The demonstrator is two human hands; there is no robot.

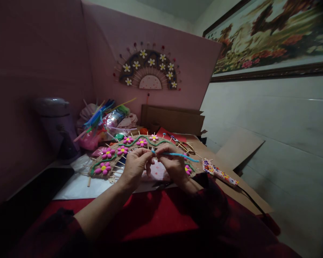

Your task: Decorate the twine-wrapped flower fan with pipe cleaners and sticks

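Between my two hands is a light blue pipe cleaner [187, 156]. My left hand [136, 163] pinches its near end between thumb and forefinger. My right hand [173, 163] grips it close beside, and the longer free part sticks out to the right. Below and behind both hands lies a fan-shaped craft piece [111, 165] of brown twine and wooden sticks, with pink flowers and green wavy strands. Its pale dotted half-round centre [157, 171] is partly hidden by my hands. A small blue tip [164, 134] sits on one stick at the fan's upper edge.
A flowered glue gun [220, 172] with a black cord lies right on cardboard. Scissors [187, 147] rest behind the fan. Pipe cleaners and bags [104, 120] are heaped back left near a purple flask [57, 129]. A finished-looking fan [148, 68] hangs on the pink panel.
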